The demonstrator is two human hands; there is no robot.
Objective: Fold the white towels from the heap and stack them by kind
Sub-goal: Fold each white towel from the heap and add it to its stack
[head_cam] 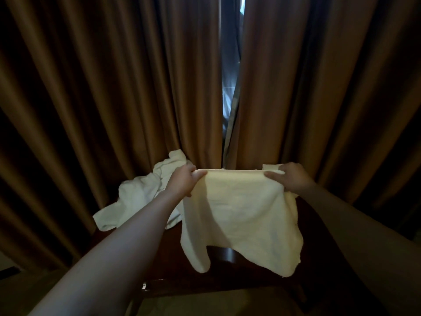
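A white towel (239,210) hangs in the air above a dark wooden table (230,256). My left hand (183,182) grips its top left corner, and my right hand (290,180) grips its top right corner. The top edge runs taut between the two hands, and the lower edge dangles unevenly over the table's front. A heap of crumpled white towels (141,197) lies on the table's left side, behind my left forearm. A small white piece of cloth (270,167) shows just behind my right hand.
Brown curtains (114,87) hang close behind the table, with a narrow bright gap (230,87) between them. The room is dim. Pale floor (20,288) shows at the lower left.
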